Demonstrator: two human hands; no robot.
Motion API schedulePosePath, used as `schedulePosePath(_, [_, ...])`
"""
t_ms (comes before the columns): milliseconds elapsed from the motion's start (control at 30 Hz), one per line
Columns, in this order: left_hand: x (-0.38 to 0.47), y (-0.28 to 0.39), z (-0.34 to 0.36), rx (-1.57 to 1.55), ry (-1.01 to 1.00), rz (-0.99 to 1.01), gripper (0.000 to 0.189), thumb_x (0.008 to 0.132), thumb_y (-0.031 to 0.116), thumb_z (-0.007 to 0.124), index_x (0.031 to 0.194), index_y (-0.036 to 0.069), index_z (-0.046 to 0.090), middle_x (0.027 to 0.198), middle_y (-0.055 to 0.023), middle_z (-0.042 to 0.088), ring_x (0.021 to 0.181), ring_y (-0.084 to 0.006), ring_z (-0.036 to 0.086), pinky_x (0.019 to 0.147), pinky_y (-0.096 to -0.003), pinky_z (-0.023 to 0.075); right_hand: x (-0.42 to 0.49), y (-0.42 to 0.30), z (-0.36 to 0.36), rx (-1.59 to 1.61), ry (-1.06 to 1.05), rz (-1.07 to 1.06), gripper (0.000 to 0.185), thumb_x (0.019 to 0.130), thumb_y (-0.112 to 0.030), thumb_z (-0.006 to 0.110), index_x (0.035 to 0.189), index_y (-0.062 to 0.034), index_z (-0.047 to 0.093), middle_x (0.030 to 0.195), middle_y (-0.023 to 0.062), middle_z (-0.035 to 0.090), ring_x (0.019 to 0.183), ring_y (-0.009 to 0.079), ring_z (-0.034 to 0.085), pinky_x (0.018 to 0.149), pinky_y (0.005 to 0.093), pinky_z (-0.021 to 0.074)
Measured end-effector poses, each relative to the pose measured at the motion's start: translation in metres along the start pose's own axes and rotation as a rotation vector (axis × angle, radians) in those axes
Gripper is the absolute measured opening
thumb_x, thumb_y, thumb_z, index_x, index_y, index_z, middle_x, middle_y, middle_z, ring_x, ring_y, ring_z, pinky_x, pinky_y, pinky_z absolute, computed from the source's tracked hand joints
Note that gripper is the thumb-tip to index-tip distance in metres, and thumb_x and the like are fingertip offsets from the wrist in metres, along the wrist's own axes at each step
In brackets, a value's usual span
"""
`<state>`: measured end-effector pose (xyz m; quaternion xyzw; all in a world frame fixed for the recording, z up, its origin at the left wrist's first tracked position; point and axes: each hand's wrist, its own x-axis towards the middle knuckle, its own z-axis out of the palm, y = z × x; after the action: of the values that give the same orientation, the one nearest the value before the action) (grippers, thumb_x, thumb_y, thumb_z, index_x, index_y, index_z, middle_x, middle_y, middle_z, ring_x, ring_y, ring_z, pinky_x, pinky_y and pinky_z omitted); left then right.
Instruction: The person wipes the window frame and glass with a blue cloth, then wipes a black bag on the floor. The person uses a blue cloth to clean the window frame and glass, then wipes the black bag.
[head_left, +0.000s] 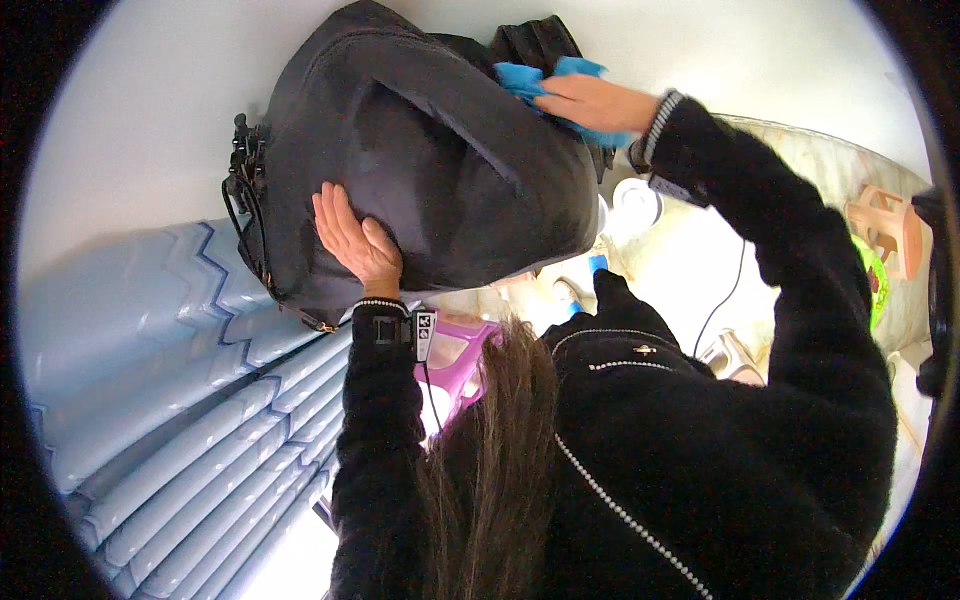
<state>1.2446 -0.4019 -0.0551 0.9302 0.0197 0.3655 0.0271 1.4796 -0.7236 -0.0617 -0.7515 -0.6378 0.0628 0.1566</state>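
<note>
A large black bag (450, 165), dark and smooth-surfaced, fills the upper middle of the head view against a white wall. My left hand (358, 240) lies flat on its lower left side, fingers extended, holding nothing. At the bag's upper right edge, my right hand (589, 101) holds a blue cloth (525, 79) against the bag, beside a black strap (532, 45). Cords and black fittings (247, 161) hang along the bag's left side. What supports the bag is hidden beneath it.
Blue patterned curtains (202, 360) hang at the left. A purple plastic stool (457, 352) stands below the bag. Toward the right are a white round container (637, 202), a beige plastic stool (889, 229), a bright green item (870, 281) and a black cable (724, 304) on the floor.
</note>
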Motion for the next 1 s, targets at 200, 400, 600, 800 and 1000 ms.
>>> schedulePosePath(200, [0.001,-0.001,0.000,-0.028,0.022,0.017,0.050,0.103,0.032,0.034,0.140,0.000,0.047,0.146,-0.0182,0.047,0.137,-0.0405,0.040,0.113,-0.0498,0.0282,-0.037,-0.130,0.053,0.393,0.604,0.485,0.021,0.093,-0.011,0.059,0.107,0.0037,0.057,0.147,0.0221,0.041,0.138,0.0429,0.036,0.114,0.0463,0.0327])
schedulePosePath(400, [0.001,-0.002,0.003,-0.028,0.038,0.028,0.050,0.103,0.032,0.034,0.142,0.003,0.046,0.148,-0.0157,0.046,0.139,-0.0384,0.039,0.113,-0.0494,0.0275,-0.044,-0.197,0.055,0.027,0.450,0.324,0.023,0.089,-0.021,0.066,0.109,-0.0099,0.063,0.151,0.0098,0.041,0.143,0.0312,0.034,0.110,0.0601,0.0316])
schedulePosePath(600, [0.001,-0.001,-0.002,-0.033,-0.022,0.046,0.051,0.099,0.024,0.043,0.147,0.007,0.040,0.152,-0.0135,0.041,0.141,-0.0372,0.035,0.114,-0.0487,0.0260,0.042,-0.201,0.045,-0.020,0.524,0.134,0.038,0.088,-0.026,0.065,0.125,-0.0182,0.062,0.150,0.0118,0.040,0.138,0.0321,0.040,0.108,0.0522,0.0374])
schedulePosePath(800, [0.003,-0.008,-0.012,-0.066,-0.113,0.107,0.055,0.098,0.022,0.047,0.149,0.007,0.036,0.154,-0.0153,0.037,0.141,-0.0391,0.034,0.114,-0.0492,0.0282,0.051,-0.208,0.068,-0.076,0.639,0.092,0.048,0.088,-0.020,0.066,0.134,-0.0200,0.055,0.155,0.0099,0.034,0.143,0.0331,0.034,0.114,0.0488,0.0326])
schedulePosePath(1000, [0.004,-0.007,-0.009,-0.041,-0.091,0.145,0.052,0.100,0.026,0.042,0.148,0.006,0.038,0.152,-0.0166,0.039,0.140,-0.0401,0.035,0.113,-0.0495,0.0293,-0.055,-0.207,0.106,-0.257,0.294,0.297,0.023,0.086,-0.017,0.062,0.108,-0.0076,0.062,0.154,0.0103,0.039,0.143,0.0287,0.036,0.114,0.0509,0.0325])
